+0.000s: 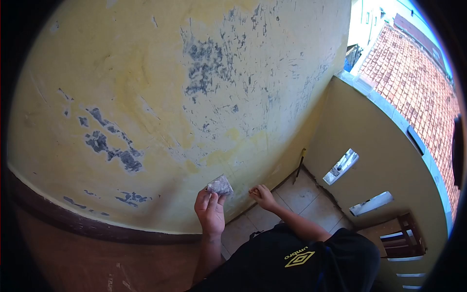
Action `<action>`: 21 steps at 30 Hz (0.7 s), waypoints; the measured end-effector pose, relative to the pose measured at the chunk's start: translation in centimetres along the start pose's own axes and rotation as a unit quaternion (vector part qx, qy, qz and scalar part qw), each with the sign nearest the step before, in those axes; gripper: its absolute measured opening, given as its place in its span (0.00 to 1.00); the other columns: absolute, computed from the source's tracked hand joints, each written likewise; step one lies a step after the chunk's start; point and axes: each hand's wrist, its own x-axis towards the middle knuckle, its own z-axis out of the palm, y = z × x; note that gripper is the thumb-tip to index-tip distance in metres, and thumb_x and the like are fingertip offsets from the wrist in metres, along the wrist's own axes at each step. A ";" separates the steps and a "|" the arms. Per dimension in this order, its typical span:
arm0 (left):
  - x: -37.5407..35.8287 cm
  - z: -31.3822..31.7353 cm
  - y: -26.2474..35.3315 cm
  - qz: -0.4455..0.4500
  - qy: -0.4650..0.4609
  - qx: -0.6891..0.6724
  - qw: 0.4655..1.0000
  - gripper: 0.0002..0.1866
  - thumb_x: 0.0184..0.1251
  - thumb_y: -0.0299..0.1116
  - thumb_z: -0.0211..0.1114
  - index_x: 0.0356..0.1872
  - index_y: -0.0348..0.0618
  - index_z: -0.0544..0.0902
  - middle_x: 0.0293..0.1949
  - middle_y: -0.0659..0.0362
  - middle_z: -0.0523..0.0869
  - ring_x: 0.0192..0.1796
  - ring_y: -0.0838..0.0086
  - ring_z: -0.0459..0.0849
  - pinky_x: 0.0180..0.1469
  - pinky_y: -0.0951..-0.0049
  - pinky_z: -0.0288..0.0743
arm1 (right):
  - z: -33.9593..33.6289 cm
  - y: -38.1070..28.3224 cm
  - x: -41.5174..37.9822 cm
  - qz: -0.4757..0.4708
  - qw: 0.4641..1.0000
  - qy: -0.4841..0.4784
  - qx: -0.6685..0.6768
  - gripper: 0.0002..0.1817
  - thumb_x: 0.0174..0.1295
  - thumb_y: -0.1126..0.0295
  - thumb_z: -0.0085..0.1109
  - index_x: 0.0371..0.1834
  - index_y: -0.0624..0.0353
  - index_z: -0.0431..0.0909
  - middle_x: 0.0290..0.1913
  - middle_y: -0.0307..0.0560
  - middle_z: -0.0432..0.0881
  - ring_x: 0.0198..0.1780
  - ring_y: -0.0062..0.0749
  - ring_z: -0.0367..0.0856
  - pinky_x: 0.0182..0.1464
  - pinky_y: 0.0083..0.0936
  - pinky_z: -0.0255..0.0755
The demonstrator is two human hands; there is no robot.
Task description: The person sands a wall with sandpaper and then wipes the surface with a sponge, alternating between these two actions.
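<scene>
My left hand [211, 212] is closed on a small, flat, greyish-white piece [220, 185], which looks like folded sandpaper or a pad; its exact kind is unclear. The piece is held up in front of the yellow wall [160, 97], which has peeled grey patches [206, 63] and scratches. To the right of the piece, apart from it, my right hand [262, 196] has its fingers curled together. Whether anything small is between those fingers cannot be made out.
A low wall [369, 141] with slots and a tiled ledge [423, 151] runs along the right. A dark stick [299, 167] leans in the corner above the floor tiles [297, 194]. A wooden chair [406, 236] stands at the lower right; a brown surface [112, 263] lies lower left.
</scene>
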 end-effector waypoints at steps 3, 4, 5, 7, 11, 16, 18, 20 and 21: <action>-1.2 0.3 -3.6 -0.086 -0.040 -0.045 0.995 0.12 0.84 0.26 0.61 0.62 0.40 0.81 0.60 0.55 0.87 0.63 0.63 0.86 0.71 0.50 0.80 | -3.9 4.8 -5.9 0.423 0.871 0.102 0.229 0.13 0.71 0.68 0.72 0.51 0.58 0.79 0.39 0.41 0.82 0.33 0.26 0.81 0.33 0.27 0.74; -1.4 0.8 -4.3 -0.106 -0.051 -0.059 0.991 0.12 0.85 0.26 0.60 0.63 0.42 0.81 0.61 0.55 0.87 0.65 0.63 0.86 0.71 0.51 0.80 | -5.9 5.7 -7.0 0.478 0.829 0.148 0.248 0.13 0.70 0.68 0.72 0.52 0.58 0.79 0.37 0.39 0.81 0.30 0.22 0.79 0.30 0.24 0.72; -1.4 1.0 -4.8 -0.116 -0.059 -0.062 0.990 0.12 0.85 0.26 0.60 0.63 0.42 0.81 0.61 0.55 0.87 0.65 0.63 0.86 0.71 0.51 0.80 | -7.5 7.6 -8.2 0.482 0.825 0.160 0.247 0.13 0.70 0.68 0.72 0.52 0.58 0.79 0.37 0.39 0.81 0.30 0.22 0.79 0.30 0.24 0.72; -1.6 1.9 -6.3 -0.174 -0.022 -0.091 0.980 0.10 0.84 0.25 0.60 0.59 0.41 0.82 0.58 0.54 0.88 0.62 0.66 0.87 0.68 0.54 0.82 | -10.6 10.3 -10.6 0.481 0.785 0.290 0.261 0.14 0.69 0.69 0.71 0.54 0.56 0.79 0.38 0.39 0.81 0.33 0.25 0.80 0.33 0.27 0.74; -0.2 3.7 -8.8 -0.279 -0.037 -0.130 0.951 0.13 0.85 0.28 0.58 0.64 0.43 0.81 0.61 0.54 0.87 0.65 0.62 0.87 0.71 0.51 0.80 | -18.6 5.4 -9.5 0.455 0.727 0.388 0.337 0.16 0.68 0.71 0.69 0.57 0.55 0.79 0.44 0.41 0.81 0.42 0.29 0.82 0.40 0.31 0.79; 1.7 7.6 -13.4 -0.319 -0.062 -0.136 0.936 0.19 0.87 0.33 0.56 0.73 0.44 0.74 0.69 0.51 0.82 0.71 0.59 0.82 0.75 0.50 0.76 | -29.9 1.0 -2.2 0.354 0.761 0.406 0.363 0.20 0.66 0.74 0.64 0.62 0.58 0.78 0.49 0.42 0.81 0.46 0.28 0.83 0.46 0.28 0.81; 2.2 9.8 -15.5 -0.327 -0.067 -0.142 0.932 0.19 0.87 0.33 0.56 0.73 0.44 0.74 0.69 0.51 0.82 0.70 0.59 0.82 0.75 0.50 0.76 | -35.8 1.8 1.1 0.288 0.819 0.412 0.279 0.23 0.66 0.76 0.63 0.65 0.61 0.76 0.50 0.44 0.83 0.45 0.26 0.85 0.48 0.23 0.82; 2.9 12.3 -17.8 -0.333 -0.078 -0.155 0.927 0.19 0.87 0.33 0.56 0.73 0.43 0.74 0.68 0.51 0.82 0.70 0.59 0.83 0.75 0.50 0.77 | -42.0 -1.4 5.1 0.211 0.860 0.421 0.196 0.24 0.67 0.76 0.66 0.67 0.61 0.76 0.52 0.45 0.84 0.50 0.24 0.86 0.50 0.23 0.82; 3.1 13.7 -18.8 -0.335 -0.079 -0.155 0.926 0.19 0.87 0.33 0.56 0.73 0.43 0.74 0.68 0.51 0.82 0.70 0.59 0.83 0.75 0.50 0.77 | -45.0 -2.2 7.1 0.164 0.875 0.429 0.152 0.25 0.65 0.73 0.69 0.66 0.63 0.77 0.52 0.46 0.84 0.48 0.23 0.85 0.48 0.21 0.80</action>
